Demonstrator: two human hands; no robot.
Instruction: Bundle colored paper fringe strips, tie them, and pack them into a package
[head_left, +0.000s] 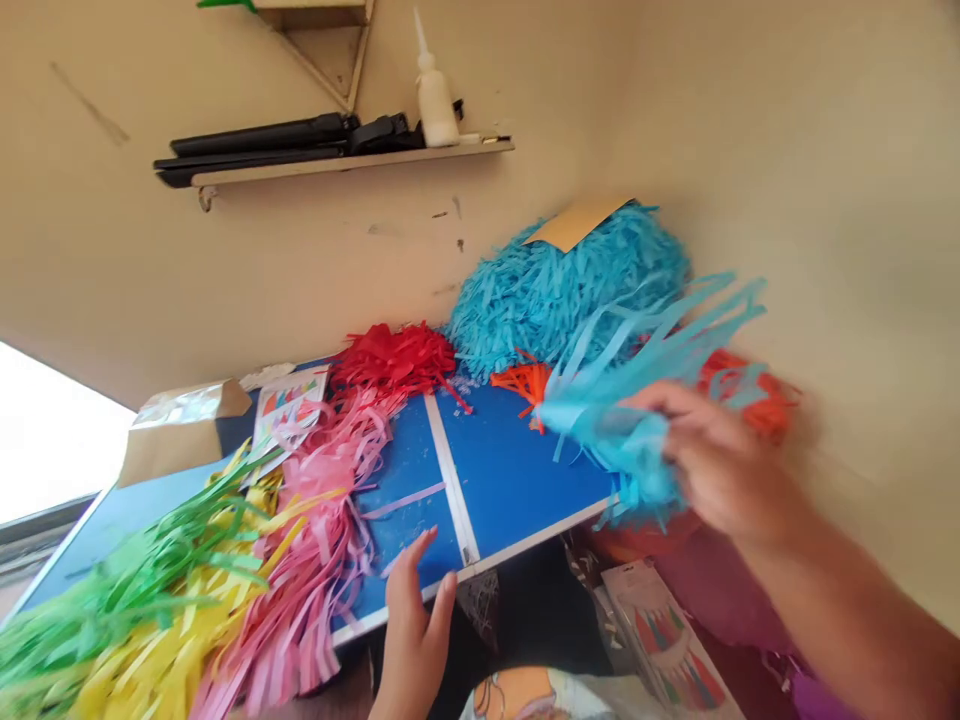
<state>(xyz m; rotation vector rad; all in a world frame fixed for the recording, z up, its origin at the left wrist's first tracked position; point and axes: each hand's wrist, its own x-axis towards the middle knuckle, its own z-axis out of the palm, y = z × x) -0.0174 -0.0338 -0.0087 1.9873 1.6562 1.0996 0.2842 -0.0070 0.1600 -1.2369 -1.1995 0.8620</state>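
My right hand [709,455] pinches a light blue tissue-paper tassel [600,415], raised over the right side of the blue table [525,470]. The tassel's fringe strips fan up and to the right, blurred by motion. At the table's front edge, my left hand [420,610] is open, thumb and fingers apart, with nothing in it. A big heap of blue tassels [540,290] rises behind, against the wall. An orange tassel [523,382] lies partly behind the held one. Closest to my left hand on its left are pink tassels [315,540].
Yellow tassels [172,630], green tassels [142,560] and red tassels [394,355] cover the table's left and back. A brown cardboard piece [176,440] lies far left. On the wall shelf [360,160] stands a white bottle [436,105]. Printed packaging [667,640] sits below the table edge.
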